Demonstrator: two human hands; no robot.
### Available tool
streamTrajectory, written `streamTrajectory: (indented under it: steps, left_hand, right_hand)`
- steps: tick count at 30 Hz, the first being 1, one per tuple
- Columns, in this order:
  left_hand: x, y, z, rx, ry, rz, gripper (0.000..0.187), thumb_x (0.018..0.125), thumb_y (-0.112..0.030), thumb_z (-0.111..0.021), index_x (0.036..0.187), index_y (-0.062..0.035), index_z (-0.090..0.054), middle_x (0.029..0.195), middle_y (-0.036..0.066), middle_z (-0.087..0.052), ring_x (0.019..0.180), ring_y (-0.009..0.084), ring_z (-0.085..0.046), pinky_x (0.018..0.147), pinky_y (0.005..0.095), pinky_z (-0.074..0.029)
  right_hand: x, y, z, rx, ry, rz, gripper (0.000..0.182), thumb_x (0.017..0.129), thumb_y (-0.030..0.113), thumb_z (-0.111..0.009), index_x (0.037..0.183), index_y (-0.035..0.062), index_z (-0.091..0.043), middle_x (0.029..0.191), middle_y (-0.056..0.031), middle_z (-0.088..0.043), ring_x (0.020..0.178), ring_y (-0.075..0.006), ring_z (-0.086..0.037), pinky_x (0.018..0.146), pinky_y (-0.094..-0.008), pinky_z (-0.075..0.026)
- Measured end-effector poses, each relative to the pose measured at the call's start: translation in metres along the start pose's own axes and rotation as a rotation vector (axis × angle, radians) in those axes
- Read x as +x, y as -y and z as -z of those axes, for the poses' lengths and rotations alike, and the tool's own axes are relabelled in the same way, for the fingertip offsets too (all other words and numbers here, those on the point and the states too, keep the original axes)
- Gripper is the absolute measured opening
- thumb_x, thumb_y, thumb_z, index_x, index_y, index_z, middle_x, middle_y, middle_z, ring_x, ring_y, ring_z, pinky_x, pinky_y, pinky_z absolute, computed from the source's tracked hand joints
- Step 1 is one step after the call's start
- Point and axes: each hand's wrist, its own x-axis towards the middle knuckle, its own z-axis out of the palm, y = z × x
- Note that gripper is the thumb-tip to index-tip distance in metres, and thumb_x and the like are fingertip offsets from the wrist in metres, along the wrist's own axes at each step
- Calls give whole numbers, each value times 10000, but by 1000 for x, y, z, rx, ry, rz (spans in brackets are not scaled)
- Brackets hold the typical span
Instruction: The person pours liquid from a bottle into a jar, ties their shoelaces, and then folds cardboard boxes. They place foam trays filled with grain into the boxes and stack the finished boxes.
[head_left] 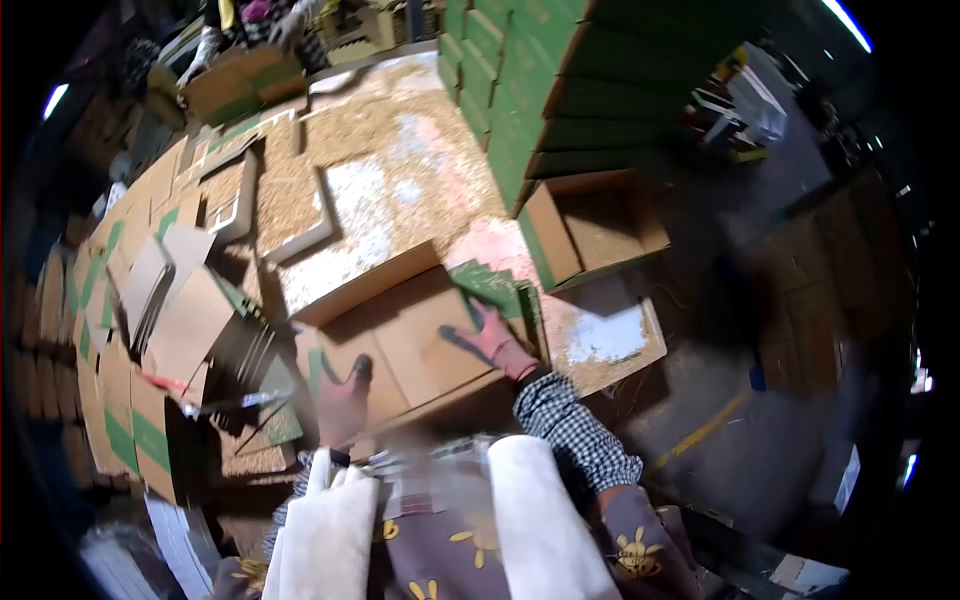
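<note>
An open cardboard box point(405, 350) with green outer sides lies in front of me, its brown inside facing up. My right hand point(497, 345), in a pink glove with dark fingertips, rests at the box's right side with its fingers spread apart. At the left end of the box is my left hand point(342, 405), in the same kind of glove and slightly blurred. Its thumb and fingers are apart, and it touches or nearly touches the box's left side. Neither hand visibly grips anything.
Sawdust-like crumbs point(400, 130) cover much of the worktable. Flattened cardboard pieces point(185, 300) are piled at the left. A tall stack of green boxes point(510, 90) stands behind, with another open box point(600, 225) at the right. A co-worker's hand point(290, 30) shows at the far end.
</note>
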Motion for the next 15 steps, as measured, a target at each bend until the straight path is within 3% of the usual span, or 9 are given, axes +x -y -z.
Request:
streamTrajectory:
  steps: [1,2,4,8,9,11,12,13,15]
  left_hand:
    - [13,54,-14,-225,60,171,896,837,-465,-675,1415,89,-272,1378,255,-418,1249,346,-439,1021,388,-358]
    - [30,126,-35,-101,-74,-30,775,856,-156,-722,1466,-33,-260,916,40,-611,740,96,-579,566,204,-455]
    - [28,79,-11,-419,48,194,706,864,-142,-709,1447,-48,-321,1001,65,-623,846,143,-608,679,255,-503]
    - [32,-5,12,182,471,-657,316,955,-69,-502,1261,11,-504,1203,129,-595,1138,293,-561,986,371,-443]
    - [41,-17,6,249,480,-748,272,969,-130,-488,1202,-5,-552,1160,121,-612,1093,242,-580,931,355,-468]
    - [58,-8,-58,-431,363,-168,237,929,-158,-575,1141,-50,-574,1061,71,-625,955,156,-591,787,309,-491]
    - [81,-13,-73,-166,462,-307,276,912,-202,-623,1152,-81,-559,993,15,-613,821,93,-567,698,262,-468]
    - [69,-94,-96,-1013,591,199,298,910,-204,-635,1161,-72,-546,958,-13,-598,744,90,-545,639,241,-450]
    - [62,-177,-141,-756,540,-39,496,880,-163,-675,1287,2,-444,1140,88,-590,1019,183,-576,833,286,-488]
  right_hand:
    - [7,-9,-2,216,100,66,923,686,405,-822,1399,0,-399,1390,-247,-431,1246,-323,-479,1037,-374,-391]
    - [-4,11,9,349,100,112,923,688,355,-830,1407,-10,-382,1383,-214,-452,1233,-281,-484,1029,-359,-394]
    - [-31,45,38,496,86,151,925,690,304,-838,1415,-20,-365,1375,-181,-473,1219,-239,-490,1021,-345,-398]
    - [-23,44,119,740,135,113,706,800,177,-743,1398,1,-411,1294,-117,-547,1163,-148,-503,987,-296,-421]
    - [-26,48,153,805,152,90,628,838,147,-701,1386,4,-429,1295,-116,-547,1160,-142,-510,974,-293,-429]
    - [-35,28,221,565,-2,391,539,929,215,-581,1387,-15,-415,1365,-153,-503,1259,-233,-475,1074,-335,-344]
    - [-2,-25,257,809,-186,542,459,955,249,-525,1343,10,-465,1306,-135,-540,1184,-210,-521,998,-323,-405]
    - [32,-70,278,1056,-376,681,406,982,284,-468,1299,36,-515,1248,-117,-578,1109,-187,-567,921,-311,-466]
    - [10,-36,317,934,-1001,-135,487,1007,411,-367,1248,27,-545,1212,-98,-596,1041,-195,-581,887,-287,-455]
